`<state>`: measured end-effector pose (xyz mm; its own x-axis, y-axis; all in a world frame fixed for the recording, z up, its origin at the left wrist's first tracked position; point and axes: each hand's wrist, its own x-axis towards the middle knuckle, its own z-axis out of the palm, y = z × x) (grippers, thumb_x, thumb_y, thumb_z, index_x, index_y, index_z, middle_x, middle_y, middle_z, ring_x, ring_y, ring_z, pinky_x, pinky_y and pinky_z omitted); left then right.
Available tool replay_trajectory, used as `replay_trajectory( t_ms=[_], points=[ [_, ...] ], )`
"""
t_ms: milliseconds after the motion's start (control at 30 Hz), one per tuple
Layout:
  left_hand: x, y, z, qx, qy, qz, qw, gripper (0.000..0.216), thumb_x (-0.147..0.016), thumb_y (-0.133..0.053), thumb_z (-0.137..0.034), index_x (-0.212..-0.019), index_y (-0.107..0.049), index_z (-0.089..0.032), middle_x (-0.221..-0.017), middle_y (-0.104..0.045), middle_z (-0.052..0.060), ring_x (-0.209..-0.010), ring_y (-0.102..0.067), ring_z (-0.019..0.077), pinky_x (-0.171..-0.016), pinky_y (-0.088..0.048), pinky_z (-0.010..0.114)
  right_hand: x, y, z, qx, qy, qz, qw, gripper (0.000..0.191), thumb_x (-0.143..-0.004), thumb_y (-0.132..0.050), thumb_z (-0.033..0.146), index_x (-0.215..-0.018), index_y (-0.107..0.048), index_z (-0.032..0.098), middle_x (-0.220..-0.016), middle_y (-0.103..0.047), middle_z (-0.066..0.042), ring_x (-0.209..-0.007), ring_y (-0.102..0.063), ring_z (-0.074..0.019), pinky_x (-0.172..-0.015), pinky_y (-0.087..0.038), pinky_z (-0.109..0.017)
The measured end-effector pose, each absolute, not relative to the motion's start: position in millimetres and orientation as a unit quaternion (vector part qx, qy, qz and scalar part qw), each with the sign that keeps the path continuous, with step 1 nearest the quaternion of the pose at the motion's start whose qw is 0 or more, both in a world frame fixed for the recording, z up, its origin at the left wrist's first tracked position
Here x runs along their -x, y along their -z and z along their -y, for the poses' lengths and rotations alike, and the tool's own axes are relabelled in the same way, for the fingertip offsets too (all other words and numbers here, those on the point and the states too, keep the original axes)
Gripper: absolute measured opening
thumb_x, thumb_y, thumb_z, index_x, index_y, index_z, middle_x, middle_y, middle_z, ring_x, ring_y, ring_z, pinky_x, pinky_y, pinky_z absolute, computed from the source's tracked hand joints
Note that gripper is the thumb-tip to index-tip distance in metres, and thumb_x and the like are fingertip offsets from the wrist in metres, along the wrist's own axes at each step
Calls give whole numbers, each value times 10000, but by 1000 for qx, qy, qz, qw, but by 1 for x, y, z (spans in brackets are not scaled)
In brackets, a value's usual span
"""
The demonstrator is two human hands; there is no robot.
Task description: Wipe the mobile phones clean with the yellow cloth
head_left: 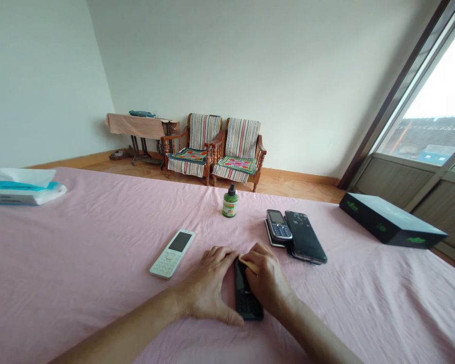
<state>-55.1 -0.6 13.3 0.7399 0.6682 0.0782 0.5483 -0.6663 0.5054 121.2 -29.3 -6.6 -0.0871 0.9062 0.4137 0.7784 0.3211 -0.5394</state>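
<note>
A black keypad mobile phone (pixel 249 305) lies on the pink cloth in front of me, screen end away from me. My left hand (pixel 207 283) braces it from the left, fingertips at its far end and thumb at its near edge. In my closed right hand (pixel 267 275) is a small yellowish cloth (pixel 250 264), pressed against the phone's upper part; most of the cloth is hidden by my fingers. To the left of my hands rests a white keypad phone (pixel 173 254). Beyond them stands a green bottle (pixel 230 202) with a black cap.
At the right are a small keypad phone (pixel 279 226) on top of another device and a large dark smartphone (pixel 305 237). A black box (pixel 390 220) sits at the far right, a tissue pack (pixel 23 189) at the far left. Two wooden chairs (pixel 237 146) stand by the wall.
</note>
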Motion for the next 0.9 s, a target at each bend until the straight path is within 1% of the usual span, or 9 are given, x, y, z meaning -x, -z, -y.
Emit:
replay_trajectory(
  t_ms=[67,200,267,367,533,667,767,833,900],
  points=[
    [56,-13,1,-907,-130,-331,227,1023,-501,-808,-577,-1364,-429,-181,-1343,-457,141,-1238,-401,378,-1077,-284,549,-123,6,31,571,-105,734,352,276,-719,-498,-45,-684,-652,180,-745,-548,-22,-767,-543,-164,-689,-399,-255],
    [56,-12,1,-910,-148,-319,217,959,-504,-812,-559,-1321,-464,-196,-1315,-476,124,-1200,-429,364,-1049,-326,531,-126,3,54,559,-135,742,345,281,-720,-488,-55,-578,-558,177,-714,-531,-10,-709,-532,-144,-605,-366,-239],
    [56,-11,1,-910,-157,-316,218,953,-492,-822,-547,-1307,-469,-200,-1298,-484,119,-1177,-445,357,-1035,-342,523,-128,4,68,550,-157,747,339,277,-734,-491,-53,-587,-542,177,-739,-543,-8,-707,-532,-136,-601,-365,-233],
    [55,-10,1,-909,-158,-318,219,968,-484,-826,-538,-1312,-459,-193,-1310,-475,127,-1186,-439,364,-1042,-328,532,-131,7,77,538,-175,752,337,271,-741,-492,-59,-622,-563,173,-780,-553,-14,-727,-541,-132,-621,-376,-229],
    [55,-11,1,-911,-145,-321,216,972,-501,-817,-538,-1319,-447,-166,-1324,-464,143,-1210,-420,370,-1050,-320,531,-133,9,62,543,-156,747,350,266,-798,-489,-26,-643,-592,164,-771,-533,-25,-715,-522,-136,-632,-378,-241],
    [54,-14,1,-911,-144,-320,218,964,-485,-834,-529,-1299,-465,-165,-1288,-489,133,-1172,-449,360,-1033,-343,531,-137,2,63,521,-180,764,336,268,-758,-503,-54,-613,-564,164,-763,-532,-9,-722,-530,-122,-617,-364,-226],
    [54,-14,1,-910,-144,-322,216,981,-478,-839,-535,-1306,-461,-168,-1287,-489,137,-1169,-451,366,-1029,-341,545,-143,-1,68,520,-205,765,322,273,-733,-507,-65,-592,-560,162,-726,-526,1,-688,-534,-109,-591,-355,-219],
    [54,-14,1,-911,-143,-320,215,988,-490,-830,-545,-1321,-448,-170,-1296,-485,142,-1176,-447,370,-1033,-333,554,-145,0,69,524,-201,762,323,279,-749,-506,-54,-578,-556,160,-700,-518,1,-668,-527,-108,-587,-352,-225],
    [55,-13,1,-913,-146,-315,213,974,-507,-817,-560,-1326,-448,-184,-1300,-485,137,-1178,-447,371,-1033,-332,556,-143,1,68,518,-190,766,330,279,-776,-500,-41,-601,-574,162,-722,-528,-6,-689,-525,-116,-603,-355,-234]
  ],
)
